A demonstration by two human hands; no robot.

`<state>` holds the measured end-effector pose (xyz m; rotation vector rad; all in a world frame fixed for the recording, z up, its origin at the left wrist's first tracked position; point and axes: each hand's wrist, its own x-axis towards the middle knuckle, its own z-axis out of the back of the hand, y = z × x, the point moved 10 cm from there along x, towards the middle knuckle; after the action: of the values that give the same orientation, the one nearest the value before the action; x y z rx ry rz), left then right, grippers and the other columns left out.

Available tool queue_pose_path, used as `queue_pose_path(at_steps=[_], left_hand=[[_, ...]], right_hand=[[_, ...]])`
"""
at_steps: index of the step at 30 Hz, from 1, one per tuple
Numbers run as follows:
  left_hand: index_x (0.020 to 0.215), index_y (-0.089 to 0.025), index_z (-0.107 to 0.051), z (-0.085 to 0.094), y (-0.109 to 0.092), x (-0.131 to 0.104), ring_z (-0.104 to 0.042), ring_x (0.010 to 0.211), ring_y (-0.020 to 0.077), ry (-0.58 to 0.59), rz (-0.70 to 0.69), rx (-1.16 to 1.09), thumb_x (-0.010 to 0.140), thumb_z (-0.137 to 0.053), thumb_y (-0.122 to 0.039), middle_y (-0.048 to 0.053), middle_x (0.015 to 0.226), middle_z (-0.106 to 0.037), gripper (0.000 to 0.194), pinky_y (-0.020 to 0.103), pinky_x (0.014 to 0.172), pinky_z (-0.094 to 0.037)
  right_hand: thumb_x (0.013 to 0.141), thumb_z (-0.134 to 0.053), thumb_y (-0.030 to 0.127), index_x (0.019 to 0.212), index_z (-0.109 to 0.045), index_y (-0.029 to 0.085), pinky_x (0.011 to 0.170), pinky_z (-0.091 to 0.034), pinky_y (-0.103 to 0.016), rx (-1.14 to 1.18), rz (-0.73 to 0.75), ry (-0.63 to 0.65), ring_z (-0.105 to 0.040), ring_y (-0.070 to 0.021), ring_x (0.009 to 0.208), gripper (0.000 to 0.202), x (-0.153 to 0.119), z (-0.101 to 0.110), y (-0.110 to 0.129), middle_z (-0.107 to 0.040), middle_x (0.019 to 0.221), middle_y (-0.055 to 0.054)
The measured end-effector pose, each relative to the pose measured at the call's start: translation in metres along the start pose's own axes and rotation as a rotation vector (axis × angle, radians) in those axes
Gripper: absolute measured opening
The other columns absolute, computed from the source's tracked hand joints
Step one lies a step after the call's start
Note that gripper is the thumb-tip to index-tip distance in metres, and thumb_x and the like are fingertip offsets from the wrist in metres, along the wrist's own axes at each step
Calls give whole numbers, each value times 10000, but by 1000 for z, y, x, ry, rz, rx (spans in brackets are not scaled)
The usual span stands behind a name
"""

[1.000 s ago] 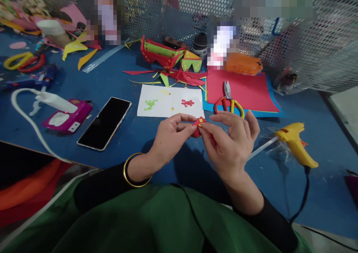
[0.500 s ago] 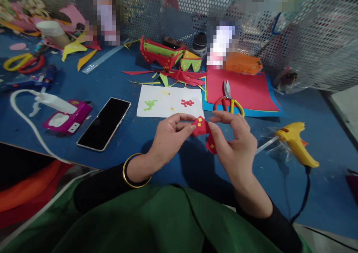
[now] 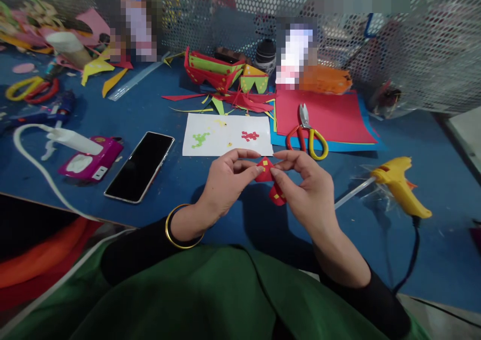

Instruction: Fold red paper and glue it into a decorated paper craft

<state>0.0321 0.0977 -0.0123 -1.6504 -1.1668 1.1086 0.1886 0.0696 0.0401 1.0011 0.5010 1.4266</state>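
Above the near part of the blue table, both hands pinch a small red paper cutout (image 3: pixel 277 195) with yellow squares on it. My left hand (image 3: pixel 230 182) grips its left end between thumb and fingers. Closed on the middle of the piece is my right hand (image 3: pixel 310 189), whose thumb and fingers cover part of it; the lower end hangs below. Just beyond the hands lies a white sheet (image 3: pixel 225 149) bearing small green, yellow and red paper squares. Scissors (image 3: pixel 305 124) with red and yellow handles rest right of that sheet.
Red sheets (image 3: pixel 326 114) lie stacked on blue ones. A yellow glue gun (image 3: pixel 398 182) is at right, a phone (image 3: pixel 141 167) and a purple power strip (image 3: pixel 92 159) at left. Red and green paper shapes (image 3: pixel 212 71) and scraps line the back, before a mesh panel (image 3: pixel 240 19).
My right hand has moved slightly left, closer to my left hand, and its fingers have closed in on the red paper cutout. The cutout has shifted a little left.
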Motion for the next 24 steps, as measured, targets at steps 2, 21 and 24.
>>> queue_pose_path(at_steps=[2,21,24], left_hand=[[989,-144,-684,1,1,0,-657,680,117,-4,9,-5,696,-857,-251,-5,716,-725,357,245,710,-499],[952,-156,-695,2,-1,0,-684,684,140,-27,-9,1,719,-835,-288,12,724,-748,302,261,709,-515],[962,-151,-693,0,-1,0,-675,692,130,-13,-3,6,716,-830,-262,5,730,-738,302,250,710,-511]], right_hand=[[848,-648,280,1036,-705,214,880,-528,-454,1,8,1,-686,-233,879,208,0,0,0,-743,846,-21],[852,-637,272,1046,-696,220,889,-519,-462,-29,17,-19,-686,-239,896,209,0,2,2,-750,849,-21],[855,-631,270,1046,-693,214,884,-519,-457,-25,19,-16,-685,-237,889,209,0,2,1,-746,840,-20]])
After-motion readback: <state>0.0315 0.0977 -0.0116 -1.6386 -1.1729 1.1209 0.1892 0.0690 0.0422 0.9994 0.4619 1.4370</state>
